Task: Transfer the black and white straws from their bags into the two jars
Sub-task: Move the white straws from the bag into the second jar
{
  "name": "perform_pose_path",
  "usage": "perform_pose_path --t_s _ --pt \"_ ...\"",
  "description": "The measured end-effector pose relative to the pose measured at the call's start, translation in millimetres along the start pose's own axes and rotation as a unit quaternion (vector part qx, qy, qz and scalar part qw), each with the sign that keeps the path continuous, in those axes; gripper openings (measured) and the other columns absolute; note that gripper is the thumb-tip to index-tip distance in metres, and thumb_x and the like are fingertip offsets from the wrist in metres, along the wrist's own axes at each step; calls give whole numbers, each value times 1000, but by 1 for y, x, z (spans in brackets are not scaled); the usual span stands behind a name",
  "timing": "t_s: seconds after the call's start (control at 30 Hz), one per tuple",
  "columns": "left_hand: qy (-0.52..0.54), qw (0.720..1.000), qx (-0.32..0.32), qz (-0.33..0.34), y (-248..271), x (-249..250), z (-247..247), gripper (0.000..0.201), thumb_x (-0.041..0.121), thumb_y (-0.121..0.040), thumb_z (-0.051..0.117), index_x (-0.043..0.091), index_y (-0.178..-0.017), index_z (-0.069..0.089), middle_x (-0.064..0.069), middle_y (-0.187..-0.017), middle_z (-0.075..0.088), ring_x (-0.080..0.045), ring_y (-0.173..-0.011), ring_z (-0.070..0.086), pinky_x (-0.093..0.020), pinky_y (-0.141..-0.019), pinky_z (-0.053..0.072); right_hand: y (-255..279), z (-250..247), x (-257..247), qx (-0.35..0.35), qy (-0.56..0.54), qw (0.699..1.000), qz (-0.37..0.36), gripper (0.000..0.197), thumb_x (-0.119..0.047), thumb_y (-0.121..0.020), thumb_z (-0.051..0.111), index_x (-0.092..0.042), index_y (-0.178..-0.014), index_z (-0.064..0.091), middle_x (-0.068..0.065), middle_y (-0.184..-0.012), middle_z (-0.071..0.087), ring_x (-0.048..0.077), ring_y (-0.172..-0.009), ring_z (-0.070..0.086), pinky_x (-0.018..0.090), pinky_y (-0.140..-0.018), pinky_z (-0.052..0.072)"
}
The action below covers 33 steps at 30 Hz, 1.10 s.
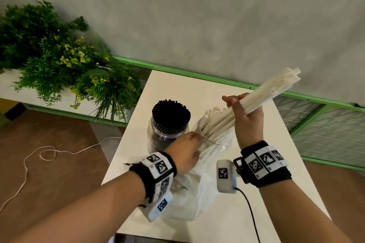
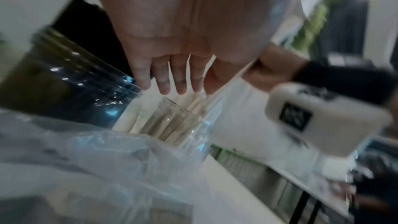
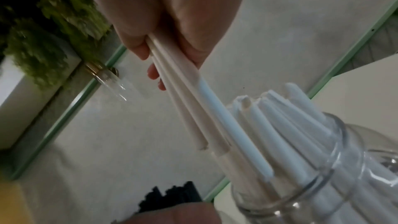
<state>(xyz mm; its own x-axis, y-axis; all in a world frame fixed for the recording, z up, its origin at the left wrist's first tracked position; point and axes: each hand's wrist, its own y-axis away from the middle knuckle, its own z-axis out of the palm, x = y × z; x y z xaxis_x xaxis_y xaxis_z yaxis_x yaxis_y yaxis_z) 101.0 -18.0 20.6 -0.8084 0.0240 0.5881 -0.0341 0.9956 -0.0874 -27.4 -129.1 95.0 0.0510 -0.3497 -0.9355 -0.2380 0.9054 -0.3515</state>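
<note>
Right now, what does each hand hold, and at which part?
The right hand grips a bundle of white straws around its middle, the lower ends entering the jar. The left hand holds nothing, fingers straight by the jar.

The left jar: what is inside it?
The left jar is packed with black straws, their tips above the rim. Its bottom is hidden behind the left hand.

A plain indoor room (perhaps a café corner): white table [image 1: 197,92], potted greenery [image 1: 59,61], green-trimmed concrete wall [image 1: 197,16].
</note>
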Motion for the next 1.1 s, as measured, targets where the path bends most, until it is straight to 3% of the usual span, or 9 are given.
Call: perform_pose_path --t_s 0.13,0.23,0.33,0.47,0.7,0.83,0.9,0.97,1.1 --pt "-106 994 -28 -22 -20 7 17 51 13 -86 47 11 -137 40 -9 -146 34 -31 -129 38 -35 -109 32 -4 5 23 28 18 999 38 12 -13 -91 61 -22 -86 58 0 -95 72 13 -93 67 30 -79 50" --pt "-75 997 0 -32 -24 12 18 44 10 -85 49 8 -128 49 -9 -138 39 -29 -124 43 -33 -105 35 -2 3 48 -3 80 995 60 4 -30 -86 66 -30 -86 62 -4 -92 69 17 -94 63 37 -81 51" --pt "-7 998 33 -52 -26 12 14 39 8 -83 52 8 -122 51 -8 -127 44 -24 -119 46 -24 -100 33 -2 -3 67 -53 245 967 38 52 -55 -68 73 -30 -112 59 0 -119 54 24 -119 43 44 -104 38" --pt "82 987 58 -123 -27 17 6 58 21 -88 58 11 -140 34 -6 -142 35 -19 -130 38 -17 -103 25 -1 -33 73 -98 262 960 10 101 -39 -60 87 -19 -142 32 -1 -145 25 12 -134 22 19 -107 27" --pt "228 953 24 -198 -53 21 17 124 60 -65 75 16 -151 -2 0 -158 12 -11 -144 15 -27 -116 18 2 -76 108 -224 261 927 149 139 -87 -41 66 -27 -151 5 0 -157 14 16 -144 16 40 -116 22" --pt "264 942 28 -203 -80 25 21 147 71 -42 80 23 -150 -7 4 -157 19 -9 -141 23 -34 -116 26 -14 -77 121 -275 272 908 163 122 -60 -58 82 -26 -152 12 -5 -153 24 13 -140 24 30 -111 26" --pt "238 948 29 -211 -92 25 20 151 72 -35 79 27 -149 -9 4 -153 27 -11 -138 31 -36 -113 32 -24 -74 131 -294 241 910 164 117 -61 -49 87 -35 -146 25 -7 -146 39 14 -134 38 42 -108 38" --pt "229 949 35 -214 -100 22 21 152 72 -31 79 30 -148 -8 4 -149 35 -13 -133 39 -36 -109 37 -29 -68 130 -308 185 921 150 102 -40 -49 95 -31 -135 42 -2 -131 56 19 -122 55 47 -95 50" --pt "268 942 67 -192 -103 22 24 124 58 -40 84 30 -142 19 10 -129 53 -10 -117 52 -36 -101 44 -28 -48 103 -314 93 938 111 67 17 -61 79 -22 -108 50 -4 -106 65 0 -96 65 21 -78 53"
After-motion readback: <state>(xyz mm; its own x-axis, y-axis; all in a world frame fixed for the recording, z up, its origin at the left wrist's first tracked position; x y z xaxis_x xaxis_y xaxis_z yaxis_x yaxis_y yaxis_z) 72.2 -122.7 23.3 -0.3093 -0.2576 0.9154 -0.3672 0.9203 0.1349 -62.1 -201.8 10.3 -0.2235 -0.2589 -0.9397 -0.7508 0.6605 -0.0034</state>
